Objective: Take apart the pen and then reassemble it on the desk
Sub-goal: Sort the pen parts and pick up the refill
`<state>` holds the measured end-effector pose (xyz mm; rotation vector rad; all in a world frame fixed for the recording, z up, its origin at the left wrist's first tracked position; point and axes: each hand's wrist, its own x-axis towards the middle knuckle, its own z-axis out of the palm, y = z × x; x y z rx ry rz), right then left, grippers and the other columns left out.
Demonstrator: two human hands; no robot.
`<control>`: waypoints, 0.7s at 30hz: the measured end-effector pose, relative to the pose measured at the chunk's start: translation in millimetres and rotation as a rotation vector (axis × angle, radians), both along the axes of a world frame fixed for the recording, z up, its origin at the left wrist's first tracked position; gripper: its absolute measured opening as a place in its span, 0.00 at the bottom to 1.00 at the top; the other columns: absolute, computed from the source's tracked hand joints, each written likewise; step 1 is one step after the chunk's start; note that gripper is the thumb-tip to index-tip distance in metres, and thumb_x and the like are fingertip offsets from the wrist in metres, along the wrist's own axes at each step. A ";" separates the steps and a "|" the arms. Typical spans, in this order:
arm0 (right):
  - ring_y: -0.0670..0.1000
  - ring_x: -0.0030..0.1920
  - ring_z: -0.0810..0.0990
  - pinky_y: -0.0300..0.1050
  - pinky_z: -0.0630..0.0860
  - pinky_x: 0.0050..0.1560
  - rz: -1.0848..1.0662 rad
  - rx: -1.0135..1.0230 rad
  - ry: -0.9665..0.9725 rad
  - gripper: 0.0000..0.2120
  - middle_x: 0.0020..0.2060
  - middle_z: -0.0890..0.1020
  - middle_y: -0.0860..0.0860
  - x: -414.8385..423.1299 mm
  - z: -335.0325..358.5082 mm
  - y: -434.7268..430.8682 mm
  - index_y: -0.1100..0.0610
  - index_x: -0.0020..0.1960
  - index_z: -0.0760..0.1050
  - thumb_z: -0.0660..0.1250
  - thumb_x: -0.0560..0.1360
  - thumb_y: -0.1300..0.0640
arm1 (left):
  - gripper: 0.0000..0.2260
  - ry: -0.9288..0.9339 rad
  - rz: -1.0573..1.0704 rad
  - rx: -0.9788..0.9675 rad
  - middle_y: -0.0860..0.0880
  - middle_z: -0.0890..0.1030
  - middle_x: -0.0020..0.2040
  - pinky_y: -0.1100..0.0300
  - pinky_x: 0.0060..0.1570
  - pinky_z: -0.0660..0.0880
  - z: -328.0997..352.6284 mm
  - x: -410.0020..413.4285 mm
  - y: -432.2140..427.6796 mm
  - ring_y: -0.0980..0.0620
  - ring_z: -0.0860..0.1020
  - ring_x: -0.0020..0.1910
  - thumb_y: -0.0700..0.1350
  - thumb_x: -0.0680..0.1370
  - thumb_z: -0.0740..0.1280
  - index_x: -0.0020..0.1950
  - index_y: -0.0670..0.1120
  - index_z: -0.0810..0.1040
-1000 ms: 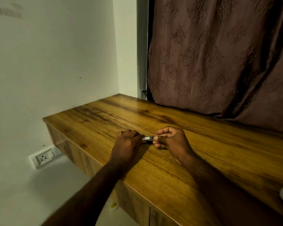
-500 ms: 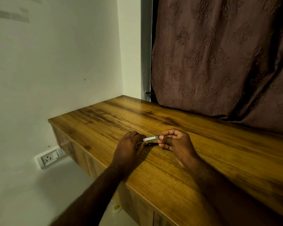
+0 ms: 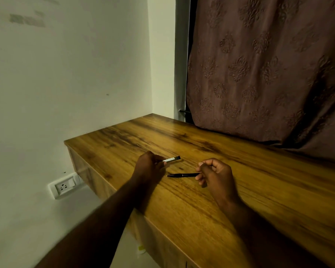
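Note:
The pen is in two pieces above the wooden desk (image 3: pixel 240 190). My left hand (image 3: pixel 149 167) grips a silvery cap with a black end (image 3: pixel 171 159), which sticks out to the right of my fingers. My right hand (image 3: pixel 215 176) pinches the back end of the black pen body (image 3: pixel 182 175), whose tip points left, low over the desk top. The two pieces are apart, the cap a little farther back and to the left of the body.
A brown patterned curtain (image 3: pixel 259 74) hangs behind the desk on the right. A white wall stands on the left, with a power socket (image 3: pixel 63 187) low down beside the desk's left end.
My hands were together on the joined pen; now they have drawn apart. The cap has come off in my left hand and the body stays in my right.

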<state>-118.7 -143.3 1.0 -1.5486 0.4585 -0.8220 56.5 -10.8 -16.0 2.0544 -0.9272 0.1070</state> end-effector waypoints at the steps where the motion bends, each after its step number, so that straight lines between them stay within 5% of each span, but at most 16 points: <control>1: 0.50 0.27 0.76 0.42 0.73 0.28 0.003 -0.021 0.006 0.07 0.31 0.81 0.58 0.8 -0.9 0.4 0.64 0.43 0.78 0.65 0.77 0.62 | 0.09 -0.033 -0.003 0.052 0.50 0.78 0.26 0.58 0.26 0.72 -1.5 5.5 -4.8 0.54 0.78 0.26 0.49 0.73 0.69 0.34 0.50 0.82; 8: 0.50 0.27 0.76 0.42 0.73 0.28 0.016 -0.051 0.013 0.07 0.31 0.81 0.59 3.7 -3.3 -0.8 0.62 0.43 0.79 0.65 0.77 0.61 | 0.04 0.046 0.025 0.204 0.57 0.79 0.29 0.63 0.32 0.70 -1.5 24.9 -28.4 0.56 0.78 0.31 0.55 0.73 0.69 0.39 0.60 0.83; 15: 0.49 0.27 0.76 0.41 0.73 0.28 0.027 -0.064 0.019 0.07 0.30 0.80 0.58 4.2 -3.0 0.6 0.62 0.42 0.79 0.65 0.77 0.61 | 0.04 0.231 0.000 0.166 0.54 0.83 0.33 0.53 0.43 0.79 -2.5 35.5 -31.2 0.49 0.83 0.38 0.53 0.70 0.73 0.44 0.59 0.85; 21: 0.51 0.27 0.75 0.43 0.72 0.29 0.039 -0.056 0.008 0.07 0.30 0.80 0.59 3.4 -2.9 0.2 0.62 0.42 0.79 0.65 0.77 0.61 | 0.17 0.085 0.070 0.188 0.52 0.83 0.40 0.61 0.38 0.75 -4.5 31.3 -23.9 0.52 0.81 0.39 0.59 0.69 0.69 0.55 0.53 0.82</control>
